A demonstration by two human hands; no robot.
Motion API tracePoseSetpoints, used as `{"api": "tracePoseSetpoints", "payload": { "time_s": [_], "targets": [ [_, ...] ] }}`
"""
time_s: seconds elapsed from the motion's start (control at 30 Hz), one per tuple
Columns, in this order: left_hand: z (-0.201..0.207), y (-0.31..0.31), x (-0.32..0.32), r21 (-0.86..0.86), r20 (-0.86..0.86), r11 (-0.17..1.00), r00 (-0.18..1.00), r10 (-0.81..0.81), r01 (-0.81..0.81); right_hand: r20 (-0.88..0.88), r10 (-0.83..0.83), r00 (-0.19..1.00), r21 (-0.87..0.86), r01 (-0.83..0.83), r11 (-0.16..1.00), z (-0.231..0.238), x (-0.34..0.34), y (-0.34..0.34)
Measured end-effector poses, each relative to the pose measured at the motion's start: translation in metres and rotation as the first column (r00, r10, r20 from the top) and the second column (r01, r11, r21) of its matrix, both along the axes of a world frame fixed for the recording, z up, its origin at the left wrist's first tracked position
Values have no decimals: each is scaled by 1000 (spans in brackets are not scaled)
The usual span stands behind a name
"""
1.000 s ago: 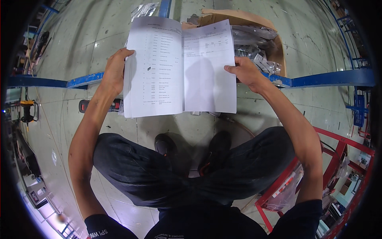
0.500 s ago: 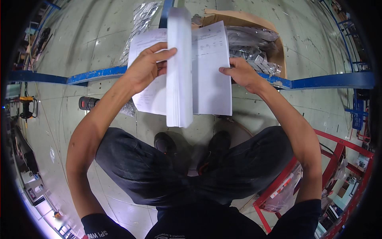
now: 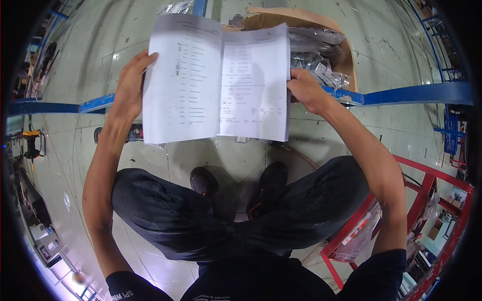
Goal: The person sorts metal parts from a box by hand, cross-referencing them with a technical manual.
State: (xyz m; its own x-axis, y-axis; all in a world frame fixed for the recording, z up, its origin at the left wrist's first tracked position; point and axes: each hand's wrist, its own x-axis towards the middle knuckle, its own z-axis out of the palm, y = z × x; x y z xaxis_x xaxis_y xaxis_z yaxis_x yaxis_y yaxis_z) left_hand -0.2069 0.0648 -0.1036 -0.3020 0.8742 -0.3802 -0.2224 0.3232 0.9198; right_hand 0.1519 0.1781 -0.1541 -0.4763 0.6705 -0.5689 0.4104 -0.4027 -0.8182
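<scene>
A stack of printed paper sheets lies spread like a book in front of me, with text lines and tables on both sides. My left hand grips its left edge, thumb on top and the other fingers underneath. At the right edge, my right hand holds the stack, its fingers partly hidden behind the pages. Just beyond that hand stands an open cardboard box containing several clear plastic-wrapped parts.
A blue metal bar crosses the view behind the papers. On the floor by the left forearm lies a dark cordless tool. A red metal frame holding plastic bags stands at right. A hose runs near my right knee.
A thick bundle of pages that stood upright in the middle now lies turned over to the left. My left hand has moved left, to the outer edge.
</scene>
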Motion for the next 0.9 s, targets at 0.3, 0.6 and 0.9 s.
{"api": "tracePoseSetpoints", "payload": {
  "time_s": [0.3, 0.6, 0.9],
  "targets": [
    [-9, 0, 1, -50, -92, 992, 990, 111, -116, -31, -100, 994, 100, 103, 990, -6, -3, 3],
    [-10, 2, 3, -39, -108, 990, 985, 134, -139, 13, -73, 997, 171, 69, 983, -16, -2, 8],
    [-9, 2, 4, -61, -84, 988, 987, 135, -140, 31, -29, 999, 201, 22, 979, -15, -3, 9]
  ]
}}
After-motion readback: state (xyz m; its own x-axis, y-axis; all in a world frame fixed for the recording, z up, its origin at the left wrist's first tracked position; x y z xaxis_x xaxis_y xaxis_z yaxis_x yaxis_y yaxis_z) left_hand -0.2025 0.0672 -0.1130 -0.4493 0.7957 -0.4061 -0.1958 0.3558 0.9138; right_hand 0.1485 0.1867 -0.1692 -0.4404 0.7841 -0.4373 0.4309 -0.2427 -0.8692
